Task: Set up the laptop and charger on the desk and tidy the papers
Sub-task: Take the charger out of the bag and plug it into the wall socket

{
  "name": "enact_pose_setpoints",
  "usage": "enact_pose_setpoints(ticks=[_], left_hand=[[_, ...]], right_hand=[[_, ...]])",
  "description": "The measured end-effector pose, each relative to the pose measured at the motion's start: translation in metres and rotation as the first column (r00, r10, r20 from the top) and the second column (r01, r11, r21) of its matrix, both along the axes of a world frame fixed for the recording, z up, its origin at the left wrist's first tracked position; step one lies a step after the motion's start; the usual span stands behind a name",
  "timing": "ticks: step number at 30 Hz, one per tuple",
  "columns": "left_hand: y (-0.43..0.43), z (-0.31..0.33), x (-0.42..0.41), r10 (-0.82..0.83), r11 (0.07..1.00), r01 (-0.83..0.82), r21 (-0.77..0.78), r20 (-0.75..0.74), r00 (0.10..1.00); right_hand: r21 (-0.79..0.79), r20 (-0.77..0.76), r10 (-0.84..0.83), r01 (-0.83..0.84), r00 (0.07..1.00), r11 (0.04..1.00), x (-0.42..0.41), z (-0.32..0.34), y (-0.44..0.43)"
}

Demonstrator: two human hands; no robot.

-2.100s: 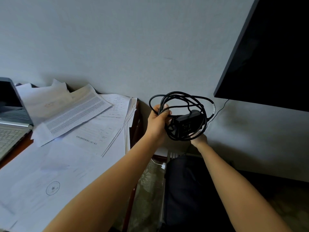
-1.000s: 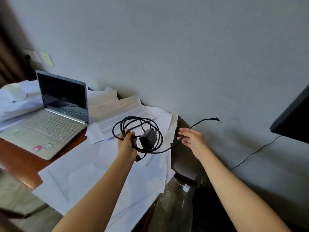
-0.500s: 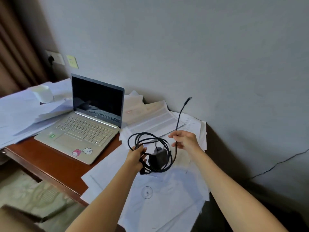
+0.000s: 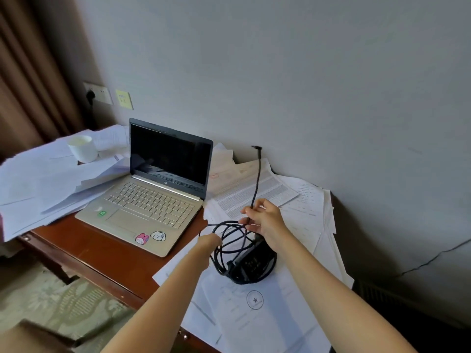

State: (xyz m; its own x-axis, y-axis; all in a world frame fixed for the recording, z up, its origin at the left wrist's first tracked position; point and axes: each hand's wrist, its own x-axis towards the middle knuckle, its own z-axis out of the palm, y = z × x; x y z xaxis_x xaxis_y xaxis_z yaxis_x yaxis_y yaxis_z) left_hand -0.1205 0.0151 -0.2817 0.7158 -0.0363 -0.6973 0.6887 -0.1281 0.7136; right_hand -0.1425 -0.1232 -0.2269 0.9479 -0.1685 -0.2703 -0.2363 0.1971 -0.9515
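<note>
Charger cable is rising nearly upright from a person's right hand, its small plug tip pointing up beside the wall, just right of the open laptop. The right hand's fingers are pinching the lead, while the left hand is closing around the coiled loops; the black power brick is lying in or just over the loose papers below, and contact cannot be told. The laptop is sitting to the left of both hands, so the left hand is the nearer one to it, though the plug is in the right. Its right edge is likely where the plug must go, judging by the task. Bare wood of the desk is showing only in front of the laptop; a white cup is standing well apart.
</note>
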Motion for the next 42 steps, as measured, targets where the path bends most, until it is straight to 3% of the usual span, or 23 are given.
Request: enact_pose_setpoints(ticks=[2,4,9,11,16,21,23,26,28,30,34,39,42], left_hand=[[0.011,0.000,0.006,-0.016,0.999,0.014,0.045,0.041,0.999],[0.020,0.001,0.009,-0.035,0.999,0.037,-0.019,0.104,0.994],[0.032,0.019,0.012,-0.234,0.946,0.282,-0.160,0.266,0.935],[0.034,0.023,0.018,-0.297,0.923,0.354,-0.147,0.311,0.903],[0.043,0.024,0.052,-0.292,0.955,0.289,0.070,0.404,0.867],[0.049,0.005,0.087,-0.320,0.885,0.163,0.436,0.313,0.894],[0.047,-0.007,0.095,-0.340,0.848,0.158,0.506,0.290,0.895],[0.037,-0.024,0.103,-0.368,0.823,0.179,0.540,0.266,0.891],[0.030,-0.035,0.109,-0.390,0.801,0.184,0.570,0.262,0.883],[0.027,-0.042,0.114,-0.392,0.776,0.171,0.607,0.252,0.885],[0.037,-0.049,0.126,-0.436,0.714,0.156,0.683,0.260,0.861],[0.050,-0.047,0.145,-0.549,0.609,0.164,0.776,0.263,0.793],[0.061,-0.050,0.156,-0.681,0.499,0.240,0.832,0.205,0.703]], right_hand=[[0.114,0.031,-0.014,0.010,0.999,0.993,0.011,0.007,0.010],[0.200,0.043,-0.056,0.046,0.998,0.979,0.023,0.011,0.018],[0.317,0.020,-0.179,0.164,0.984,0.934,0.049,0.005,0.025],[0.311,-0.017,-0.193,0.189,0.981,0.931,0.061,0.001,0.022],[0.399,-0.209,-0.248,0.314,0.946,0.862,0.097,-0.021,0.003],[0.386,-0.320,-0.370,0.477,0.872,0.790,0.124,-0.047,-0.029],[0.338,-0.368,-0.400,0.521,0.839,0.784,0.131,-0.058,-0.044],[0.146,-0.443,-0.415,0.521,0.795,0.841,0.140,-0.074,-0.062],[-0.081,-0.460,-0.363,0.369,0.811,0.926,0.147,-0.081,-0.065],[-0.298,-0.487,-0.246,0.105,0.838,0.949,0.152,-0.086,-0.061],[-0.592,-0.509,-0.088,-0.274,0.856,0.758,0.165,-0.099,-0.051],[-0.739,-0.401,-0.110,-0.250,0.910,0.626,0.175,-0.123,-0.026],[-0.703,-0.389,-0.078,-0.241,0.918,0.669,0.182,-0.135,-0.010]])
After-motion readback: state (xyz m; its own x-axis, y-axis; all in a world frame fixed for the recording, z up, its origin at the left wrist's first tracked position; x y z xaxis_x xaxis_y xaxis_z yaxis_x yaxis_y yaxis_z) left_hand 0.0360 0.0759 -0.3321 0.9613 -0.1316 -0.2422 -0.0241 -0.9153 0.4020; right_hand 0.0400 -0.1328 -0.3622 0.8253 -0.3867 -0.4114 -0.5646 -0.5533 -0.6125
